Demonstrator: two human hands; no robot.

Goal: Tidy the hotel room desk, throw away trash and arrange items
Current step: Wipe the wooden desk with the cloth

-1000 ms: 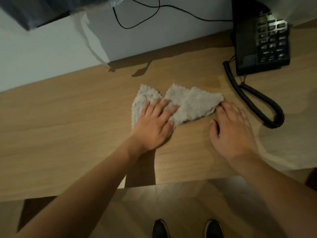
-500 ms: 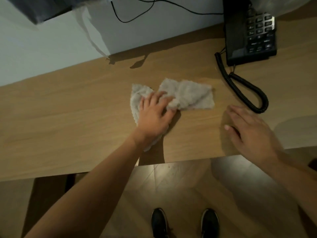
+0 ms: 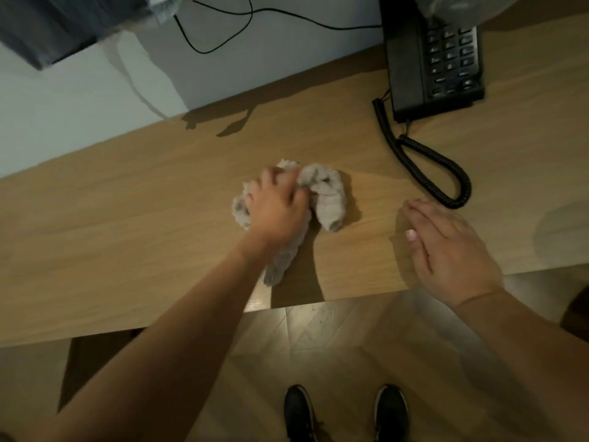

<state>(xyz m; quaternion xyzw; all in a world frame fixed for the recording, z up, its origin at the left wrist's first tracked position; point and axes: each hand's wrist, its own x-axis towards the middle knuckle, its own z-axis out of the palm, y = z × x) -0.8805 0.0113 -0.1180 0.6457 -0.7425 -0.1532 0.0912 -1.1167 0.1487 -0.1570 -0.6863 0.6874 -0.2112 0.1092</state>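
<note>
A grey fluffy cloth (image 3: 328, 199) lies bunched in the middle of the wooden desk (image 3: 127, 224). My left hand (image 3: 275, 208) is on top of it, fingers curled into the cloth and gripping it. A tail of the cloth trails under my wrist toward the desk's near edge. My right hand (image 3: 446, 250) is flat on the bare desk to the right of the cloth, fingers straight and holding nothing.
A black desk phone (image 3: 433, 55) stands at the back right, its coiled cord (image 3: 427, 167) looping down just beyond my right hand. A thin black cable (image 3: 223, 33) runs along the wall. A clear plastic bag (image 3: 462, 8) sits behind the phone. Below the desk edge are the floor and my shoes.
My left hand has gathered the spread cloth into a bunch and closed on it. My right hand let go of the cloth's right corner and slid away to the right.
</note>
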